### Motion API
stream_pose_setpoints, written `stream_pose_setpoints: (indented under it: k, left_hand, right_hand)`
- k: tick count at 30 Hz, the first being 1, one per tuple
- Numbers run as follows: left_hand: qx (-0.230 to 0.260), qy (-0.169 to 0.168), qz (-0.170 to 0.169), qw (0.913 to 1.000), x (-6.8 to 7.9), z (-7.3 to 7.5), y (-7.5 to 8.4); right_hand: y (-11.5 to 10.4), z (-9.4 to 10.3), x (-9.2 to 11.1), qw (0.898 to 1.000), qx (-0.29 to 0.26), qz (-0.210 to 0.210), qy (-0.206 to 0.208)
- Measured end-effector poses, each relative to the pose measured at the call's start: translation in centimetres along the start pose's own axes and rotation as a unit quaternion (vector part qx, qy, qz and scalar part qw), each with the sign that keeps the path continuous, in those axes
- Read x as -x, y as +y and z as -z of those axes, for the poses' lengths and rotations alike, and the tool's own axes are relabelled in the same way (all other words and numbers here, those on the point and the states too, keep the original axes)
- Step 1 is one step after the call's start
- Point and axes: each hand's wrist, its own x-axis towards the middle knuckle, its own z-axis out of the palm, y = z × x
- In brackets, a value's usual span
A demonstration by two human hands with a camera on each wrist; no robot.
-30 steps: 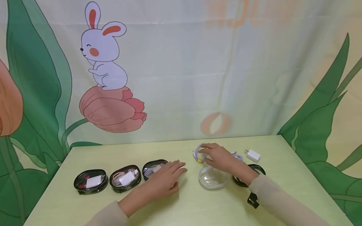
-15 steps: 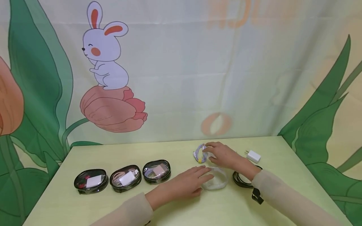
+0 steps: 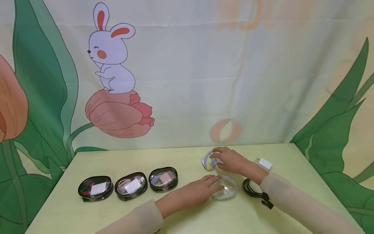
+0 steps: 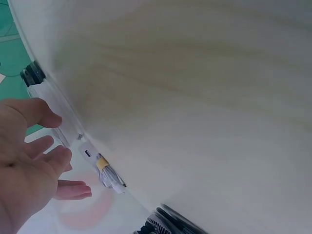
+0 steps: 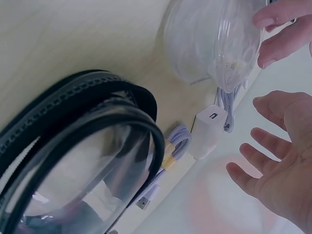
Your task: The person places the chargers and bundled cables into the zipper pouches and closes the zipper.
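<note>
In the head view my left hand (image 3: 195, 193) reaches over the table with its fingers extended across the edge of a clear rounded pouch (image 3: 231, 191). My right hand (image 3: 235, 162) hovers past that pouch, fingertips beside a coiled lilac cable (image 3: 208, 168) with a yellow tie. The right wrist view shows this hand's fingers (image 5: 248, 175) loosely bent with nothing between them. Close in front there lies a black-rimmed see-through pouch (image 5: 155, 139). Beyond it are a second lilac cable (image 5: 181, 141) and a white charger plug (image 5: 207, 134). The forearm covers part of the black-rimmed pouch in the head view.
On the left of the table (image 3: 70, 214) stand three black-rimmed pouches: one (image 3: 96, 188) with a white block and red item, one (image 3: 132, 186) with a white block and cable, one (image 3: 164, 179) with a pinkish block. A printed cloth (image 3: 181, 81) hangs behind.
My left hand has moved right, from the third filled pouch to the clear pouch. My right hand has drawn slightly to the right, its fingers now overlapping less of the lilac cable.
</note>
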Motion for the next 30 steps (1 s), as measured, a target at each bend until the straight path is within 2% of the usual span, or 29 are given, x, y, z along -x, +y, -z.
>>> stream_pose_setpoints:
  k: [5,11,16,20,23,28,30]
  left_hand:
    - [-0.036,0.017,-0.01,0.9992,0.0,0.0,0.1]
    - [-0.099,0.042,-0.009,0.9942,-0.4,0.4,0.3]
    - [-0.12,0.049,0.01,0.9915,-0.5,0.7,0.5]
    - [-0.103,0.053,0.028,0.9929,-0.5,0.6,0.5]
    - [-0.07,0.05,0.024,0.996,-0.5,0.2,0.2]
    - [-0.035,0.003,-0.013,0.9993,-0.7,0.2,-0.5]
    - [-0.031,-0.019,-0.017,0.9992,-0.8,0.3,-0.5]
  right_hand:
    - [0.2,0.0,-0.2,1.0,0.007,0.0,-0.011]
    - [0.4,0.3,-0.1,1.0,0.008,0.0,-0.002]
    - [0.3,0.3,0.0,1.0,0.013,-0.001,-0.003]
    - [0.5,0.2,-0.1,1.0,0.002,0.004,-0.006]
    - [0.8,0.0,-0.3,1.0,-0.007,0.008,-0.018]
    - [1.5,-0.3,-0.6,0.999,-0.013,0.012,-0.039]
    - [1.7,-0.5,-0.6,0.999,-0.021,0.014,-0.043]
